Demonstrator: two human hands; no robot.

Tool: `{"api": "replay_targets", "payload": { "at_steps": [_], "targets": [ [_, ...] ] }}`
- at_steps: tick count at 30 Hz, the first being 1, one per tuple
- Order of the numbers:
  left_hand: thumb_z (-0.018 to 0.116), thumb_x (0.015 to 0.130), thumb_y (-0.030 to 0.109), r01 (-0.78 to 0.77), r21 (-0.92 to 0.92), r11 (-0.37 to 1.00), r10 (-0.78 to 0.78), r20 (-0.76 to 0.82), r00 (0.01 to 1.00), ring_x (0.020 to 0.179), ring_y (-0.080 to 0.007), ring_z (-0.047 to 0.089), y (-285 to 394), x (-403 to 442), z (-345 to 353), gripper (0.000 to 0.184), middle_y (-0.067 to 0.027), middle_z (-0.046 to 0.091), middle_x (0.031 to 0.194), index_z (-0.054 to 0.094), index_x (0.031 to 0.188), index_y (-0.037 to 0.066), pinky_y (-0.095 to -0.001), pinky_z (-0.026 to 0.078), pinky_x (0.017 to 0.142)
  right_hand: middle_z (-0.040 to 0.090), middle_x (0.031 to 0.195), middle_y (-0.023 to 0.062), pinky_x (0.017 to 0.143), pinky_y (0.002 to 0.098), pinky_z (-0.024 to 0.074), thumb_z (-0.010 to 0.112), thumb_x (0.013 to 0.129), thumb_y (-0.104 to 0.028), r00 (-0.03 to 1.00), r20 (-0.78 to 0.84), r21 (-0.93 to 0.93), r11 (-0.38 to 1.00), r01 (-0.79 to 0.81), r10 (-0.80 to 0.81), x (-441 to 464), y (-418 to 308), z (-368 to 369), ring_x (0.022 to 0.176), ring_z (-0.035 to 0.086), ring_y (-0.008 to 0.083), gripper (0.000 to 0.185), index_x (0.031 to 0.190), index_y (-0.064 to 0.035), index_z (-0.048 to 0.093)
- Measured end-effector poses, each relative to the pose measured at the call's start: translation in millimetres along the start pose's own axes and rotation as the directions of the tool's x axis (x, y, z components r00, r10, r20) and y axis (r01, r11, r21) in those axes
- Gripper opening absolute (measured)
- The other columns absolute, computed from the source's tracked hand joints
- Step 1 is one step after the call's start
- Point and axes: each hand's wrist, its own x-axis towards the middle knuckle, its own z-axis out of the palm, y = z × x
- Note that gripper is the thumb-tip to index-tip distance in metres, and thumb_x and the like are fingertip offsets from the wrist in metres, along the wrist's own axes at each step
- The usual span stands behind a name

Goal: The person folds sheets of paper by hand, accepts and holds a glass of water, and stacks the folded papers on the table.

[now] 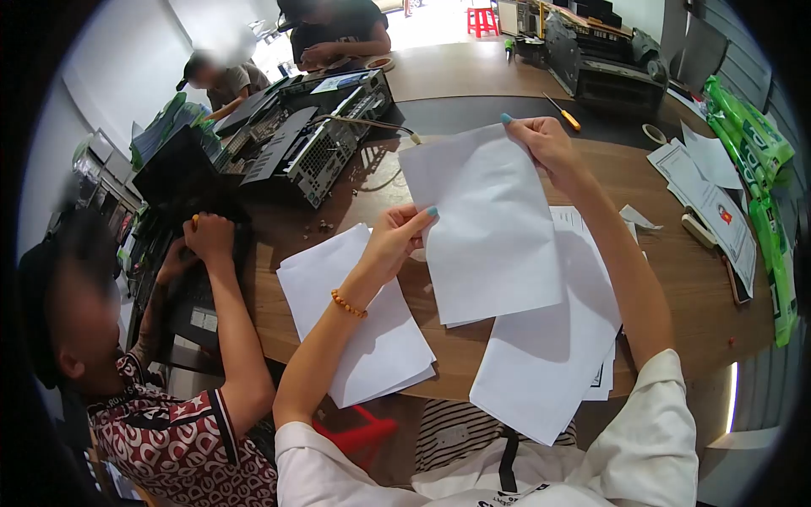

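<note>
Between my two hands I hold up a white sheet of paper, its near face blank; another sheet edge shows at its lower left. My left hand, with a beaded bracelet at the wrist, pinches its left edge. At the top right corner, my right hand is closed on the same paper. Below on the left lies a stack of white paper, partly under my left forearm. To the right, a second stack of paper juts over the table's front edge, with printed sheets beneath it.
An opened computer case stands at the back left. Beside me a person in a patterned shirt works at a laptop. A screwdriver, a tape roll, printed documents and green packages lie right. Two people sit beyond.
</note>
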Motion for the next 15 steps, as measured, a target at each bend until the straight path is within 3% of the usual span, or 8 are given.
{"api": "replay_targets", "payload": {
  "at_steps": [2, 4, 5, 7, 9, 10, 12, 15],
  "targets": [
    [0.05, 0.083, 0.012, -0.006, 0.013, 1.0, 0.006, 0.026, 1.0, 0.067, -0.0073, 0.055, -4.8, 2.7, -9.0, 0.019, -0.0031, 0.058, 0.081, 0.056, 0.094, -0.002, -0.0217, 0.047, 0.059, 0.049, 0.056, -0.0031, 0.039, 0.0204, 0.0298, 0.055, 0.08, -0.03, 0.999, -0.03, -0.02, 0.999, -0.043, 0.042, 4.3, 0.5, -3.0, 0.044, 0.035, 0.0036, 0.029, 0.068, -0.0036, 0.059],
    [0.05, 0.083, 0.012, -0.011, 0.023, 1.0, 0.01, 0.05, 0.999, 0.071, -0.0086, 0.057, -2.5, 1.6, -4.8, 0.021, -0.0049, 0.059, 0.084, 0.055, 0.097, -0.003, -0.0227, 0.048, 0.061, 0.048, 0.055, -0.0039, 0.039, 0.021, 0.0296, 0.054, 0.081, -0.032, 0.983, 0.084, -0.056, 0.984, 0.167, -0.162, 11.6, 4.0, -6.9, 0.043, 0.034, 0.0033, 0.031, 0.069, -0.0046, 0.059],
    [0.05, 0.083, 0.012, -0.032, -0.002, 0.999, 0.032, -0.04, 0.999, 0.066, -0.0065, 0.055, -2.0, 1.2, 0.5, 0.02, -0.0036, 0.058, 0.079, 0.055, 0.096, -0.003, -0.0206, 0.045, 0.056, 0.048, 0.055, -0.0039, 0.039, 0.021, 0.0296, 0.054, 0.081, -0.032, 0.984, 0.082, -0.056, 0.985, 0.166, -0.161, 12.6, 6.4, -9.7, 0.043, 0.034, 0.0033, 0.031, 0.069, -0.0046, 0.059],
    [0.05, 0.083, 0.011, -0.052, -0.026, 0.998, 0.048, -0.129, 0.99, 0.062, -0.0044, 0.053, -2.6, 0.3, 3.4, 0.019, -0.0023, 0.058, 0.075, 0.055, 0.096, -0.003, -0.0185, 0.042, 0.05, 0.053, 0.062, -0.0032, 0.042, 0.0157, 0.0337, 0.054, 0.081, -0.033, 0.997, 0.052, -0.079, 0.995, 0.053, -0.049, 2.8, -5.4, -4.6, 0.051, 0.043, 0.0003, 0.032, 0.084, -0.0009, 0.06],
    [0.05, 0.083, 0.011, -0.107, -0.032, 0.994, 0.105, -0.065, 0.992, 0.072, -0.0103, 0.057, -4.8, 0.5, -6.0, 0.023, -0.0057, 0.059, 0.085, 0.054, 0.1, -0.004, -0.0244, 0.049, 0.064, 0.055, 0.065, -0.0009, 0.046, 0.0161, 0.0376, 0.056, 0.08, -0.03, 0.992, 0.123, -0.135, 0.991, 0.011, 0.006, -5.6, -9.1, -0.4, 0.055, 0.047, 0.0021, 0.032, 0.087, 0.0005, 0.06],
    [0.05, 0.083, 0.011, -0.107, -0.033, 0.994, 0.105, -0.065, 0.992, 0.072, -0.0103, 0.057, -5.4, 1.4, -8.8, 0.023, -0.0057, 0.059, 0.085, 0.054, 0.1, -0.004, -0.0244, 0.049, 0.064, 0.057, 0.068, 0.0013, 0.05, 0.0164, 0.0415, 0.058, 0.079, -0.028, 0.98, 0.192, -0.191, 0.981, -0.023, 0.06, -7.6, -9.7, 0.0, 0.058, 0.051, 0.0039, 0.032, 0.089, 0.0019, 0.059],
    [0.05, 0.083, 0.01, -0.117, 0.022, 0.993, 0.118, -0.066, 0.991, 0.074, -0.0112, 0.057, -5.0, 3.3, -11.6, 0.023, -0.0064, 0.059, 0.088, 0.053, 0.101, -0.004, -0.0257, 0.048, 0.066, 0.058, 0.071, 0.0034, 0.053, 0.0175, 0.0435, 0.059, 0.078, -0.026, 0.974, 0.223, -0.179, 0.984, 0.001, 0.039, -4.3, -5.8, -3.1, 0.061, 0.053, 0.0059, 0.032, 0.09, 0.0033, 0.058],
    [0.05, 0.082, 0.009, -0.104, -0.034, 0.994, 0.102, -0.048, 0.994, 0.077, -0.0114, 0.057, -4.1, 2.1, -9.2, 0.023, -0.0067, 0.058, 0.09, 0.053, 0.101, -0.004, -0.0262, 0.048, 0.068, 0.059, 0.074, 0.0056, 0.057, 0.0192, 0.0459, 0.061, 0.076, -0.023, 0.967, 0.253, -0.151, 0.988, 0.021, 0.018, -3.8, -3.8, -5.4, 0.064, 0.055, 0.0079, 0.032, 0.091, 0.0053, 0.058]
  ]
}}
